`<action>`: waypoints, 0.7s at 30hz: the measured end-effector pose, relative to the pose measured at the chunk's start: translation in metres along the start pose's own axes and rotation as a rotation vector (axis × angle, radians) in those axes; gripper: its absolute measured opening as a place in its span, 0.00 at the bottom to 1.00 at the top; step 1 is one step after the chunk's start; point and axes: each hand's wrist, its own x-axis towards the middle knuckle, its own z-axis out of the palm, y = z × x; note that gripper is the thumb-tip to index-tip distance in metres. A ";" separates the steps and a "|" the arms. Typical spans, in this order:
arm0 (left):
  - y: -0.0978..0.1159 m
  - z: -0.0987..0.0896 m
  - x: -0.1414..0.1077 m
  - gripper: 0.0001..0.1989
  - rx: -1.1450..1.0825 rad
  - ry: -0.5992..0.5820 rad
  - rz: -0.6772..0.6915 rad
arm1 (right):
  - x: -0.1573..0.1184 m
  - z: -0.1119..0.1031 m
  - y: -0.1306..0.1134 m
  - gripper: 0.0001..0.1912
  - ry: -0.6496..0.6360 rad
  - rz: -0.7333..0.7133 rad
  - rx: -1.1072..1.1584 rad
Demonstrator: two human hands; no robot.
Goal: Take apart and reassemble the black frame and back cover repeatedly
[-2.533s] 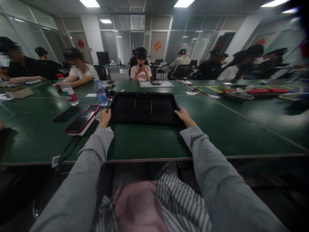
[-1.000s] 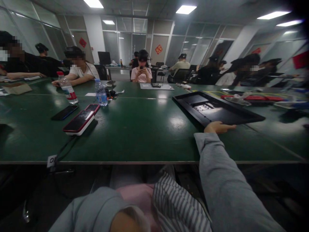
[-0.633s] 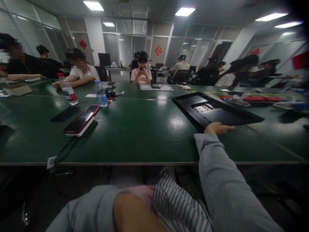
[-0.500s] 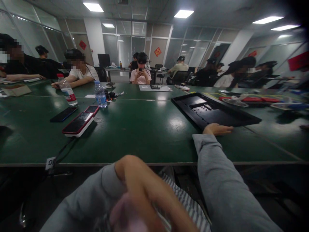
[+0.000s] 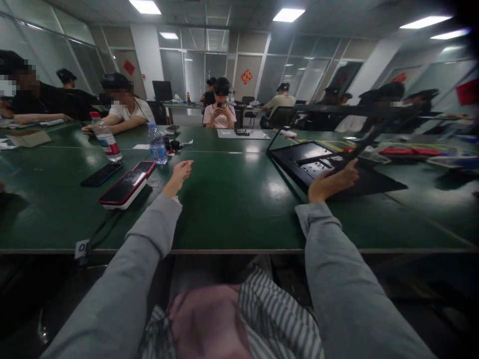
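My right hand (image 5: 335, 182) grips one side of a thin black frame (image 5: 368, 137), which looks like a monitor bezel. The frame stands tilted up from a flat black plastic shell (image 5: 312, 152) with cut-outs, lying on the right of the green table; its lower left edge stays close to the shell. Over the table's left middle hovers my left hand (image 5: 180, 175), its fingers curled together and nothing visible in them. Nearest to that hand are a blue-capped water bottle (image 5: 157, 145) and a red-edged phone-like device on a white base (image 5: 123, 192).
A dark phone (image 5: 101, 175) and a red-capped bottle (image 5: 106, 138) are at the left. Farther back stand a cardboard box (image 5: 30, 138) and a grey board (image 5: 243, 133). Red and clear-wrapped items (image 5: 409, 151) lie right of the shell. People sit around the table.
My left hand has risen from my lap to above the table. My right hand has closed on the black frame and tilted it up off the shell.
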 end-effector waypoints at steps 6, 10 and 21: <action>-0.028 -0.028 0.008 0.08 0.249 0.443 0.206 | -0.024 -0.011 -0.076 0.33 -0.248 -0.381 0.134; -0.028 -0.033 0.010 0.14 0.353 0.482 0.210 | -0.037 -0.019 -0.109 0.31 -0.320 -0.454 0.154; -0.033 -0.026 0.013 0.32 0.475 0.483 0.241 | -0.051 -0.009 -0.119 0.33 -0.259 -0.260 0.279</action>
